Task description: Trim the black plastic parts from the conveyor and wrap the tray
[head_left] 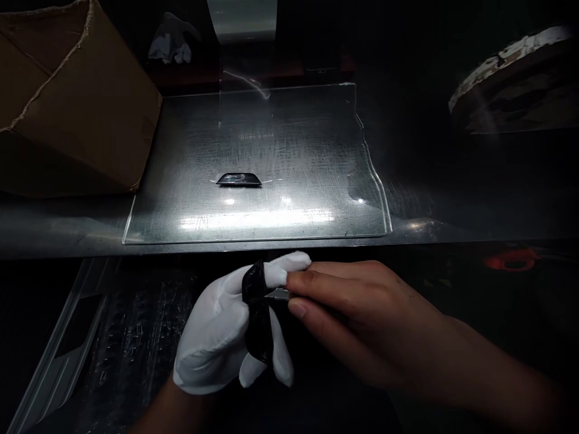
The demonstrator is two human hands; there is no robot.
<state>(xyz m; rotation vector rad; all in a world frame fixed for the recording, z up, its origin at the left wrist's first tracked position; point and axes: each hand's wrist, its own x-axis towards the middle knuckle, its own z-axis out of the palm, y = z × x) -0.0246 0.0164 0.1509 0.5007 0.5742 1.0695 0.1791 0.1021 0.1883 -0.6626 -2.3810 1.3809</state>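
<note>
My left hand, in a white glove, is closed around a glossy black plastic part held in front of the table edge. Bare and pinched shut, my right hand grips a small metal blade. The blade's pointed tip meets the middle of the black part's edge; whether it cuts in I cannot tell. My right fingertips touch the gloved index finger. A second black part, shaped like a trapezoid, lies on the scratched glass sheet.
A cardboard box stands at the left of the glass. Behind it lies a white glove. At the upper right is a round, pale-rimmed object. A clear plastic tray sits below left, and a red-orange handle shows at right.
</note>
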